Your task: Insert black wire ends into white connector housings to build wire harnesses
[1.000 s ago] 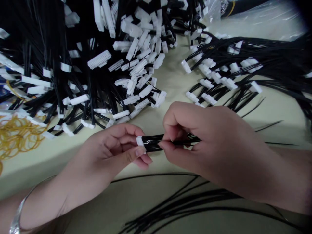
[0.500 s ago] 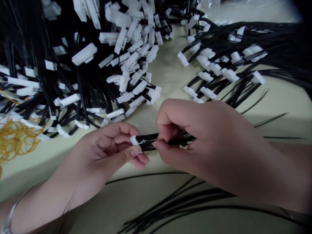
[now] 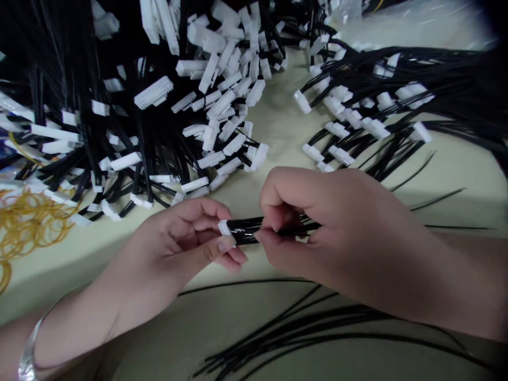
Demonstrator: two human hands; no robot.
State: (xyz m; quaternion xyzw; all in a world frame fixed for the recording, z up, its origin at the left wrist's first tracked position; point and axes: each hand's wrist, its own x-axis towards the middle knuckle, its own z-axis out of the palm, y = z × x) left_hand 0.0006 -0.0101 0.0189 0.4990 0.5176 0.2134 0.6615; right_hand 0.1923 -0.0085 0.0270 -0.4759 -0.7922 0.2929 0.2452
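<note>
My left hand [image 3: 186, 238] pinches a small white connector [image 3: 224, 227] between thumb and fingers. A flat bundle of black wires [image 3: 248, 230] runs out of that connector to the right. My right hand [image 3: 317, 222] is closed on those wires just beside the connector, thumb below and fingers above. Both hands hover over a pale green table [image 3: 278, 121]. A silver bangle [image 3: 27, 354] sits on my left wrist.
A big heap of black wire harnesses with white connectors [image 3: 159, 95] fills the far left. A smaller heap [image 3: 369, 106] lies at the far right. Yellow rubber bands [image 3: 27, 222] lie at the left edge. Loose black wires [image 3: 301, 328] trail across the near table.
The hands keep the same grip on connector and wires. The view has shifted slightly; the right fingers sit a little closer to the connector.
</note>
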